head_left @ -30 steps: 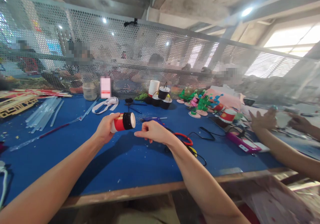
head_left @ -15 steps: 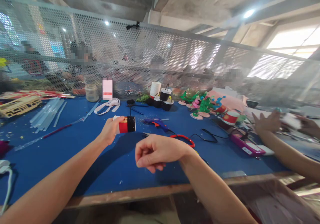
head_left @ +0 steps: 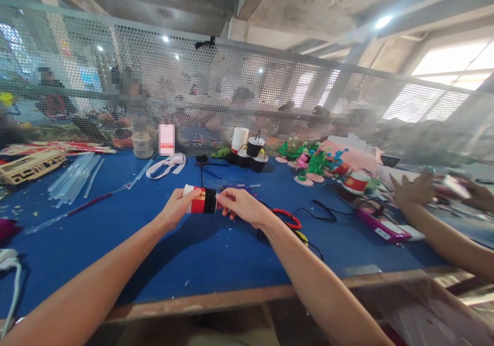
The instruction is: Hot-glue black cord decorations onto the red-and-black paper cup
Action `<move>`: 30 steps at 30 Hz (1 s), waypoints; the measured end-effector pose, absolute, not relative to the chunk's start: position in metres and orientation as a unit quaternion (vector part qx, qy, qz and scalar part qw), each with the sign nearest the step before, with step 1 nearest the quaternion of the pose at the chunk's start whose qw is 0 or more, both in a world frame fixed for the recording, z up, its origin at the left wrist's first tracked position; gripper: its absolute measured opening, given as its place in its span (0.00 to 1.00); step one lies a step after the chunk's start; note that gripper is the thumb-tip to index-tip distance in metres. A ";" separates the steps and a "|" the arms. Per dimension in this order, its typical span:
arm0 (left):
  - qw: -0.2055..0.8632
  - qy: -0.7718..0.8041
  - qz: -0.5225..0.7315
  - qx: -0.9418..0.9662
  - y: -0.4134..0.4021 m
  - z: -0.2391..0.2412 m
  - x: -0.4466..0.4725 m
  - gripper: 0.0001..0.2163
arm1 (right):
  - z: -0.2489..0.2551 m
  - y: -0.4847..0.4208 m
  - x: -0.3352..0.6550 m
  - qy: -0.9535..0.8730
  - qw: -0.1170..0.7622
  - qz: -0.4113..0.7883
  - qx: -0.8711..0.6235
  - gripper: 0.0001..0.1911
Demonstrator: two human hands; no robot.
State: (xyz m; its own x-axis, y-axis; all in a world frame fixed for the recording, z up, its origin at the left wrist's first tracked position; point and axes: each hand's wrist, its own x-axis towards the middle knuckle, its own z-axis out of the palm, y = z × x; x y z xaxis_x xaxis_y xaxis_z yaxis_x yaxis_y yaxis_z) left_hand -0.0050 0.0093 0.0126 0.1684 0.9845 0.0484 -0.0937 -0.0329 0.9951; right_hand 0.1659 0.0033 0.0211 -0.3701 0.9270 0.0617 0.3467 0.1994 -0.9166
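My left hand (head_left: 175, 208) is closed around a small paper cup (head_left: 199, 200) with a white, a red and a black band, held on its side above the blue table (head_left: 162, 253). The fingers of my right hand (head_left: 239, 206) are pinched at the cup's black end. Just behind my right hand lie a blue glue gun (head_left: 241, 187) and red-handled scissors (head_left: 287, 217).
Clear glue sticks (head_left: 73, 174) and a wooden frame (head_left: 29, 165) lie at the left. Black and white cups (head_left: 247, 148) and green and pink craft pieces (head_left: 309, 163) stand by the mesh screen (head_left: 216, 99). Another person's hands (head_left: 415, 189) work at the right, near a pink device (head_left: 378, 223).
My right hand dropped towards me, then rose again to the cup's black end. My left hand stayed closed on the cup and turned it a little.
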 end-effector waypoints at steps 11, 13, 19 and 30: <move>0.690 0.416 0.414 0.425 0.013 0.023 -0.008 0.11 | 0.007 -0.001 0.161 -0.721 0.385 0.402 -0.414 0.07; 0.725 0.416 0.381 0.395 0.014 0.024 -0.008 0.11 | 0.003 -0.003 0.159 -0.766 0.376 0.332 -0.403 0.07; 0.666 0.445 0.392 0.452 0.012 0.019 -0.007 0.09 | 0.001 -0.005 0.160 -0.810 0.348 0.268 -0.388 0.08; 0.538 0.448 0.374 0.608 0.005 0.012 -0.001 0.18 | 0.008 -0.002 0.159 -0.765 0.435 0.284 -0.380 0.19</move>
